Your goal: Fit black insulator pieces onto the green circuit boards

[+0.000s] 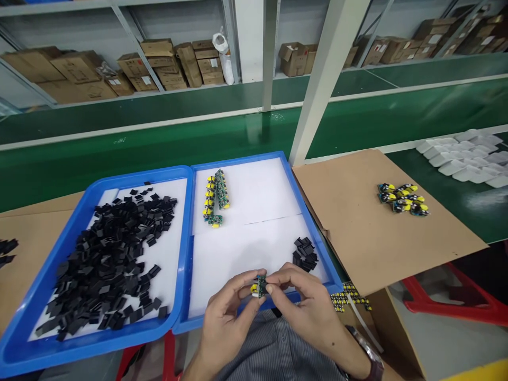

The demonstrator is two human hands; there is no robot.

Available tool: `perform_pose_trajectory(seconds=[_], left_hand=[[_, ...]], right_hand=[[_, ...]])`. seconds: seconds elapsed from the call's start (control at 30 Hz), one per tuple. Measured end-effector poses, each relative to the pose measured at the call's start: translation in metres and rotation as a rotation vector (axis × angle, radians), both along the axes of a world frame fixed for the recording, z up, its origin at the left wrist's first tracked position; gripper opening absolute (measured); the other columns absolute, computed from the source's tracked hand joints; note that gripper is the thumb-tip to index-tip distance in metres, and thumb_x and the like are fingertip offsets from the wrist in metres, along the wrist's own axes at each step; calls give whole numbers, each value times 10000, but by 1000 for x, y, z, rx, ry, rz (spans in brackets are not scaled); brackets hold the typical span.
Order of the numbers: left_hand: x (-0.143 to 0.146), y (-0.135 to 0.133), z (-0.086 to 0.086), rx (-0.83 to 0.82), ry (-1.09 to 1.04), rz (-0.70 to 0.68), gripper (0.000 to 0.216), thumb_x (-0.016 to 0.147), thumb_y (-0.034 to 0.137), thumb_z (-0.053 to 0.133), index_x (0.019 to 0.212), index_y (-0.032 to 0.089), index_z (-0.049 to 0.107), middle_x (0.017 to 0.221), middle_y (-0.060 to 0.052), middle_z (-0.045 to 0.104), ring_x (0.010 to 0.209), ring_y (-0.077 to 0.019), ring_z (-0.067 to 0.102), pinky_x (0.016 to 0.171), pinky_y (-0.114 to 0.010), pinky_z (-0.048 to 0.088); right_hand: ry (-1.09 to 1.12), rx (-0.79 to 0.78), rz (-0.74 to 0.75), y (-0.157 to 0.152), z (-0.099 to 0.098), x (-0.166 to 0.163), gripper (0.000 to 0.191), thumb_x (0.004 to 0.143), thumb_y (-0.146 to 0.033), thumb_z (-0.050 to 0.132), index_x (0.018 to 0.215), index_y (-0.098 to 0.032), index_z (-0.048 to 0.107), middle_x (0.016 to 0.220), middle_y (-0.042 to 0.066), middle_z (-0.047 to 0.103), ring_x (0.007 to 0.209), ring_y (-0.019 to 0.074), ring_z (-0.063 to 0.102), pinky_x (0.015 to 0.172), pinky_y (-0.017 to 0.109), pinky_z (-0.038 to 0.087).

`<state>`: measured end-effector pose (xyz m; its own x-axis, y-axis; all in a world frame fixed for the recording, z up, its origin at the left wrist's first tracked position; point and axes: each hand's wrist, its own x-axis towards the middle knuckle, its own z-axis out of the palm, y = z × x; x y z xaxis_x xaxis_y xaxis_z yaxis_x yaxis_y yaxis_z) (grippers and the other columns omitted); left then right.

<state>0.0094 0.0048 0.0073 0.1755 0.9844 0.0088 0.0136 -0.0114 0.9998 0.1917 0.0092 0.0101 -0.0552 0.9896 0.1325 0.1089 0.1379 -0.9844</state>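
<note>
Both hands meet over the near edge of the right blue tray (284,170). My left hand (227,313) and my right hand (302,301) pinch one small green circuit board with a yellow part (260,286) between their fingertips. A small heap of black pieces (305,254) lies on the tray's white liner just beyond my right hand. A row of several finished green and yellow boards (216,197) lies at the tray's far left. The left blue tray (51,248) holds a large pile of black pieces (113,254).
A cardboard sheet (357,233) to the right carries a cluster of yellow and green boards (402,199). White plastic shells (468,157) sit on the green conveyor (198,143). A strip of boards (351,299) hangs below the tray. Cardboard boxes line the shelves behind a white post (321,79).
</note>
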Motion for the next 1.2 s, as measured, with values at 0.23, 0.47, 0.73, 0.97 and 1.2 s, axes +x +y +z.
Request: perform_pose_trajectory(seconds=[0.23,0.47,0.73,0.97,1.2], left_hand=[[2,3,1,81,46,30,339,904,83,733,1192,259,765,1216,-93,793,1142,-257,767,955,-357,662],[0,5,-3,221,147,-18,418,901,49,719,1239,290,765,1215,-88,790,1139,-265,763,965,-405,661],[-1,3,-6,232,181,-24,429,890,33,722,1232,289,758,1221,-85,779,1140,-266,757,949,-393,662],[1,4,-9,372,239,-15,545,900,-21,668,1320,324,710,1246,-76,750,1179,-261,718,957,-410,637],[4,3,-5,379,310,-23,541,907,11,675,1358,309,662,1228,-79,713,1146,-239,693,942,-382,614]], right_hand=[[-8,-7,-7,-3,1,-1,152,934,-118,647,976,-231,740,829,8,694,746,153,678,696,265,568],[-23,-28,-25,-1,-4,-4,160,914,-102,622,917,-225,725,797,8,674,710,154,653,665,268,554],[104,-156,3,1,-6,-3,97,907,-154,647,888,-203,728,773,4,672,660,141,653,616,248,550],[85,-227,14,2,-4,-6,83,921,-181,638,918,-197,719,799,10,670,657,143,654,604,257,548],[280,-282,76,1,-9,7,151,937,-317,747,1041,-210,771,869,24,713,738,158,720,726,295,632]])
